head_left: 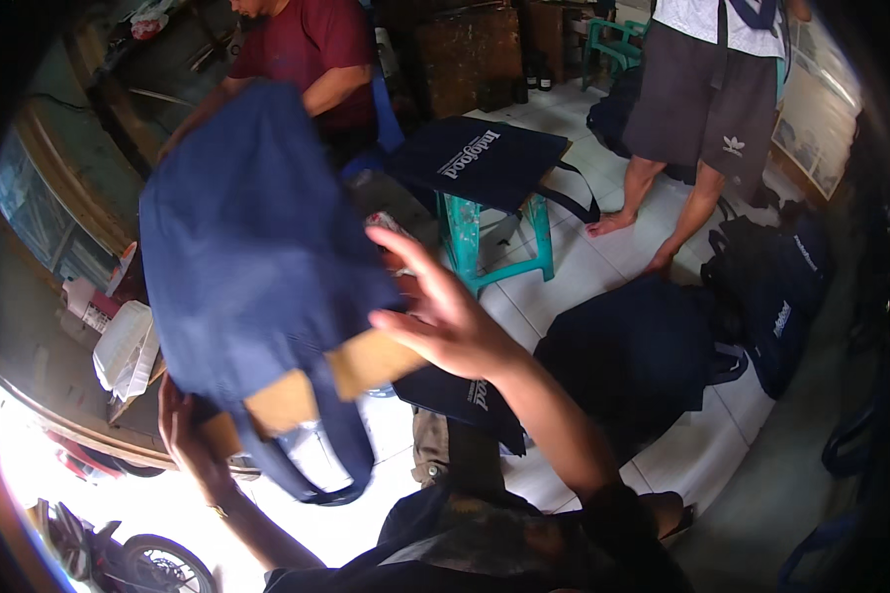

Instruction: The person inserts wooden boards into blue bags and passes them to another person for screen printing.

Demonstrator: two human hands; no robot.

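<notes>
A navy blue tote bag hangs raised in front of me, tilted, its strap handles dangling at the lower end. A stiff brown board sticks out of its opening. My left hand grips the lower left corner, its fingers partly hidden by the bag. At the right edge, my right hand holds the bag's corner between the thumb and curled fingers, with the forefinger stretched away. Below, partly hidden by my right arm, lies another navy bag with white print.
A printed navy bag lies on a green stool. Dark bags are heaped on the tiled floor at right. One person in a red shirt works at far left; another in dark shorts stands at right. A white foam container sits at left.
</notes>
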